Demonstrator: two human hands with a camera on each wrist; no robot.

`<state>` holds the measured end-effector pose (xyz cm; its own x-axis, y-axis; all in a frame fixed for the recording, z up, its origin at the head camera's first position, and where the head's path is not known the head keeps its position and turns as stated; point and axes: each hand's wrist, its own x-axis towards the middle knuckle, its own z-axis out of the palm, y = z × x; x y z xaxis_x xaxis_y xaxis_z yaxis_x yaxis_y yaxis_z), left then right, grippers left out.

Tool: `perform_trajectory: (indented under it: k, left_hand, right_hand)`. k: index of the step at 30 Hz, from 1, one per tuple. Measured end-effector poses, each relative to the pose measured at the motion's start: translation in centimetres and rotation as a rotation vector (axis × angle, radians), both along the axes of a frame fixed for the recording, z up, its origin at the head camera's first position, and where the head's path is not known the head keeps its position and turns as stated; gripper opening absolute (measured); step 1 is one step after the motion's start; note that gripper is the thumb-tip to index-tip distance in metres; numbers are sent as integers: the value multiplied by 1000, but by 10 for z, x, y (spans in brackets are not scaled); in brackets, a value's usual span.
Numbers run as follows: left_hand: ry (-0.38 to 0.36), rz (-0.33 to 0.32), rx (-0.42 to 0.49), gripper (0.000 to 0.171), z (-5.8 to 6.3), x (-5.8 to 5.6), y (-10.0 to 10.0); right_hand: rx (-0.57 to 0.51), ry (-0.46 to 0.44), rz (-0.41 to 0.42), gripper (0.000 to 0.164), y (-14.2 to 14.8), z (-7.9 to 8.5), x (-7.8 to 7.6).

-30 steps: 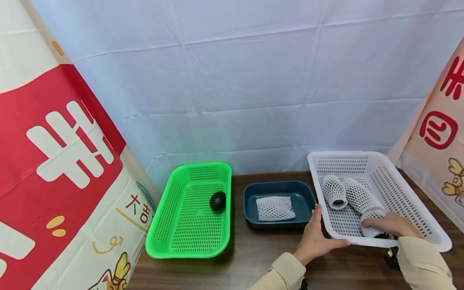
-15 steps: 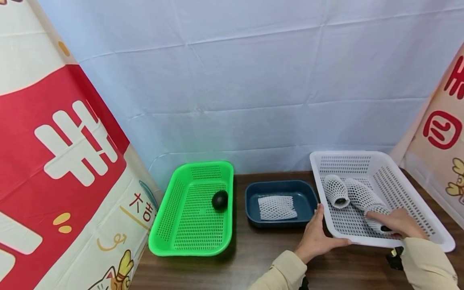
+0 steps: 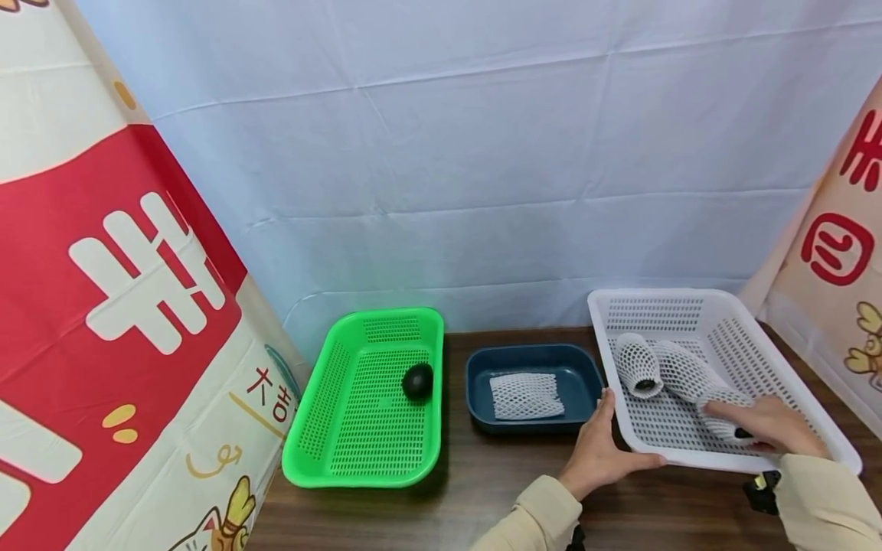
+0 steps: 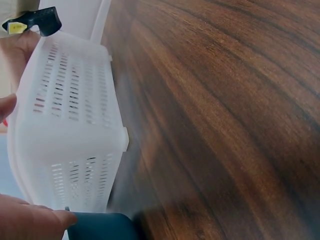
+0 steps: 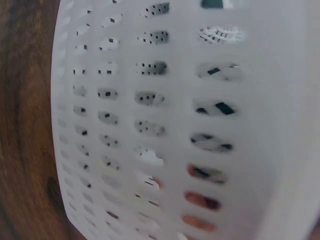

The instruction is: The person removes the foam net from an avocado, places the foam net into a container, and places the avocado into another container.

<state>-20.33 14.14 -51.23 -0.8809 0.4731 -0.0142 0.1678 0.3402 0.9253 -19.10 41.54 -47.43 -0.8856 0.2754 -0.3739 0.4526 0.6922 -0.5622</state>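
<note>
Inside the white basket (image 3: 654, 310), near its front edge, a person's right hand (image 3: 782, 426) grips a net-sleeved dark item (image 3: 722, 429); the left hand (image 3: 599, 459), fingers spread, braces the basket's front-left corner. The step seems to be securing that item, and the next move probably calls for freeing it from the netted piece (image 3: 684, 370) just behind, then clearing the basket's rim.
</note>
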Motion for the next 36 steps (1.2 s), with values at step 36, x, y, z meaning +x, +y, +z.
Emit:
perform_trajectory:
  k: [36]
  left_hand:
    - [-51, 27, -12, 97, 10, -8, -9]
  right_hand:
    - [11, 0, -102, 110, -7, 21, 17]
